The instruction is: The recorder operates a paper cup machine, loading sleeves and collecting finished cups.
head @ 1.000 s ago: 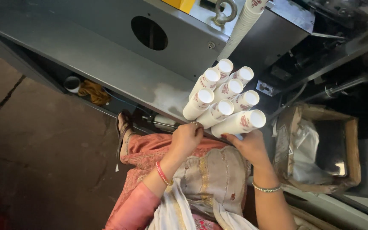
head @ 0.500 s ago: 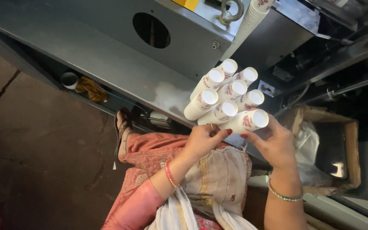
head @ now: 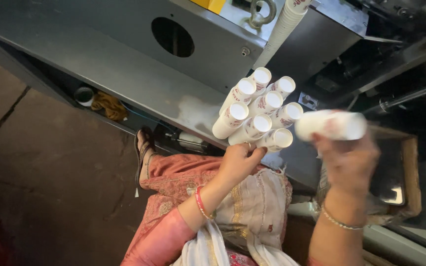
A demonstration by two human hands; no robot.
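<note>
The right hand (head: 348, 165) now grips one stack of paper cups (head: 331, 125), fingers wrapped around it, pulled clear to the right of the bundle it sat in half a second ago. The left hand (head: 240, 160) stays closed under the remaining stacks (head: 257, 116), holding seven together, tilted up. Beyond them stands the grey machine (head: 124, 64), a long column of cups (head: 282, 29) leaning out.

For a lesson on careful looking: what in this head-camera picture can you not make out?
- Right hand and the cup stack in its grip: blurred by motion.
- Left hand fingertips: hidden behind the bundle of cup stacks.
- Tall cup column: top cut off by the upper edge.
- Box contents: hidden by the right hand.
</note>
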